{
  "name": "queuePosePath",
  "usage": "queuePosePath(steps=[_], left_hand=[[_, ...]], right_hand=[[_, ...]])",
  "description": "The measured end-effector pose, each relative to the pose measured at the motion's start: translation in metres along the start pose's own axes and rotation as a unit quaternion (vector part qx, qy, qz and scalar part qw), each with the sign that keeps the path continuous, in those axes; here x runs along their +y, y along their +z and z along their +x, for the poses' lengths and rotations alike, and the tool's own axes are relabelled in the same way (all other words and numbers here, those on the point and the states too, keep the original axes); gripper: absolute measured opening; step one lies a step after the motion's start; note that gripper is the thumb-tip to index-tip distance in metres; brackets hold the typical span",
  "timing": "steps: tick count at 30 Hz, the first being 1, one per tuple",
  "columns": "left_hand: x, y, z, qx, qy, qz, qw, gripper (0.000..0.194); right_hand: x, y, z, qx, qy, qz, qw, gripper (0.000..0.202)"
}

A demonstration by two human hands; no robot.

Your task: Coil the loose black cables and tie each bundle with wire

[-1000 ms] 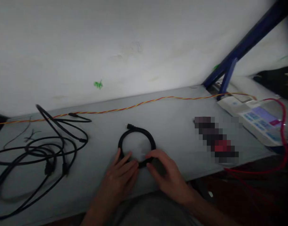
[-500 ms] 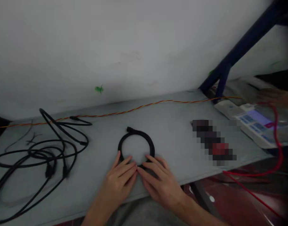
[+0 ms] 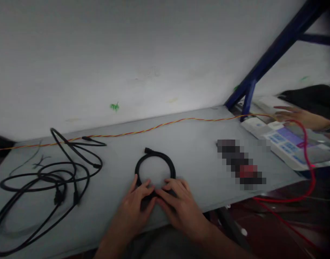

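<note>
A black cable [image 3: 168,161] is wound into a round coil near the table's front edge, its plug end pointing left at the top of the loop. My left hand [image 3: 135,203] grips the lower left of the coil, fingers bent over it. On the lower right, my right hand [image 3: 181,205] also has its fingers closed on the coil. The fingertips of both hands meet at the coil's near side, where they hide part of the cable. The coil rests on the grey tabletop [image 3: 197,158].
Loose black cables [image 3: 63,176] lie tangled at the left. A twisted red-yellow wire [image 3: 159,126] runs along the back by the wall. To the right are a pixelated dark item [image 3: 240,163], a boxy white device [image 3: 282,142], a red cable [image 3: 312,176], a blue frame [image 3: 275,46] and another person's hand [image 3: 305,117].
My fingers have shifted slightly on the near side of the coil. The view has turned a little, and the other person's hand shows more clearly at the right.
</note>
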State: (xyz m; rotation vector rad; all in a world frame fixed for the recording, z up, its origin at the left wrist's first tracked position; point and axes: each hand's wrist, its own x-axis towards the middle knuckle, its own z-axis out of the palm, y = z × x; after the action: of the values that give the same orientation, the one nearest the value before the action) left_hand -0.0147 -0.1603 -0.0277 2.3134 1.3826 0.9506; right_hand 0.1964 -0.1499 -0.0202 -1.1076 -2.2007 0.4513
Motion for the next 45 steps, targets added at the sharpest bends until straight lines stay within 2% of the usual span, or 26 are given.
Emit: queuePosePath(steps=[5, 8, 14, 17, 20, 23, 26, 29, 31, 34, 37, 39, 42, 45], left_hand=[[0.007, -0.015, 0.004, -0.066, -0.013, -0.018, 0.998, 0.027], [0.005, -0.028, 0.006, -0.066, -0.024, -0.007, 0.997, 0.03], [-0.016, -0.042, 0.009, -0.037, -0.02, 0.099, 0.994, 0.052], [-0.026, -0.046, 0.017, -0.057, -0.018, 0.104, 0.993, 0.062], [-0.036, -0.048, 0.033, -0.088, -0.007, 0.079, 0.993, 0.064], [-0.048, -0.045, 0.057, -0.087, 0.008, 0.071, 0.994, 0.055], [-0.052, -0.032, 0.082, -0.026, 0.006, 0.145, 0.989, 0.044], [-0.043, -0.015, 0.098, 0.044, 0.003, 0.222, 0.974, 0.035], [-0.033, -0.006, 0.1, 0.059, 0.016, 0.226, 0.972, 0.034], [-0.021, 0.0, 0.087, 0.047, 0.038, 0.198, 0.978, 0.033], [-0.015, -0.009, 0.061, 0.038, 0.043, 0.178, 0.982, 0.032], [-0.013, -0.023, 0.042, 0.041, 0.045, 0.169, 0.984, 0.032], [-0.009, -0.052, 0.012, 0.062, 0.043, 0.172, 0.982, 0.031], [-0.004, -0.089, -0.022, 0.132, 0.026, 0.195, 0.972, 0.028]], right_hand=[[0.003, -0.001, 0.002, 0.0, 0.012, 0.023, 1.0, 0.025], [0.003, -0.001, 0.004, 0.004, 0.019, 0.036, 0.999, 0.024], [0.001, -0.008, 0.007, 0.002, 0.012, 0.018, 1.0, 0.023], [-0.001, -0.015, 0.004, -0.019, 0.002, -0.004, 1.0, 0.027], [0.0, -0.023, -0.002, -0.051, -0.018, -0.009, 0.998, 0.043], [0.008, -0.03, -0.006, -0.058, -0.031, -0.018, 0.998, 0.053], [0.026, -0.035, -0.006, -0.024, -0.019, -0.051, 0.998, 0.042], [0.048, -0.039, -0.003, 0.023, -0.013, -0.079, 0.997, 0.033], [0.062, -0.041, 0.001, 0.048, -0.008, -0.09, 0.995, 0.034], [0.081, -0.044, 0.013, 0.07, 0.013, -0.108, 0.992, 0.037], [0.097, -0.045, 0.031, 0.091, 0.038, -0.134, 0.986, 0.04], [0.107, -0.046, 0.045, 0.101, 0.056, -0.147, 0.982, 0.04], [0.122, -0.05, 0.063, 0.115, 0.09, -0.164, 0.976, 0.037], [0.137, -0.054, 0.074, 0.096, 0.134, -0.187, 0.968, 0.032]])
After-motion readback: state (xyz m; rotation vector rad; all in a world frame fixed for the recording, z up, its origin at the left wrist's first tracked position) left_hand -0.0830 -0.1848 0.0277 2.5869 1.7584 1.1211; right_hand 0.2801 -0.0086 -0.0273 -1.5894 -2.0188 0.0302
